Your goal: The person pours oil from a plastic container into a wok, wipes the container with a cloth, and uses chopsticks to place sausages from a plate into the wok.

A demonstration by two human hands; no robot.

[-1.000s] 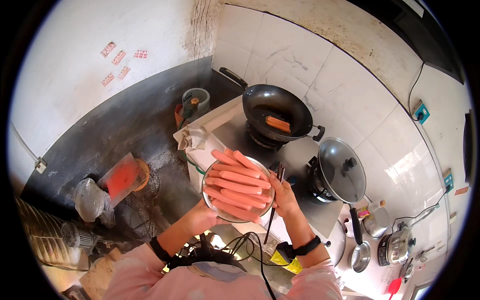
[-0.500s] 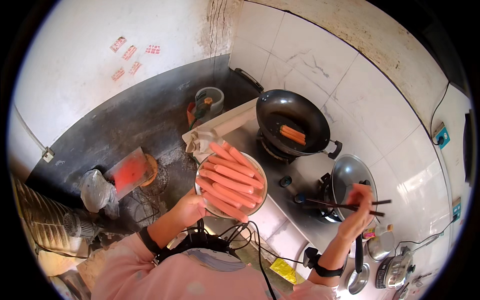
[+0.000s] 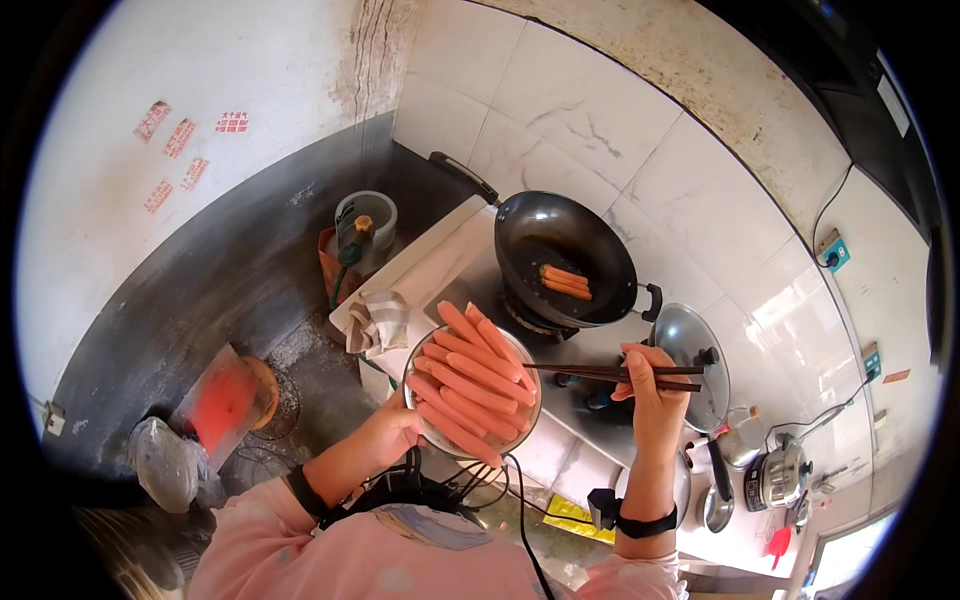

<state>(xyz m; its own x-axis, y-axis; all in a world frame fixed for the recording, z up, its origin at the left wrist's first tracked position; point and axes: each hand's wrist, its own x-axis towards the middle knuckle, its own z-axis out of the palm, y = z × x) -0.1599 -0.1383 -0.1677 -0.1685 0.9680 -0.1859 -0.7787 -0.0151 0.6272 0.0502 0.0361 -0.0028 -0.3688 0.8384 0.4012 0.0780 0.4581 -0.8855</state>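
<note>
My left hand (image 3: 390, 428) grips the left rim of a round, light-coloured dish (image 3: 537, 408), tilted in front of my chest. Several pink sausages (image 3: 472, 378) are heaped in it, some jutting past the rim. In my right hand (image 3: 652, 388) is a pair of dark chopsticks (image 3: 590, 371), held level, their tips pointing left at the dish's right side. Whether the tips touch a sausage I cannot tell. Beyond the dish, a black wok (image 3: 612, 252) sits on a burner, with a few browner sausages (image 3: 567, 283) lying together on its bottom.
A glass lid (image 3: 690, 335) with a dark knob stands right of the wok. A folded cloth (image 3: 380, 322) lies on the counter's left corner, near a gas cylinder (image 3: 382, 235). At right are a metal bowl (image 3: 717, 512) and an electric pot (image 3: 783, 472). Cables hang by my chest.
My right hand has come left from beside the lid, and the chopsticks now reach the dish's right side. My left hand still holds the dish. The whole view has shifted slightly.
</note>
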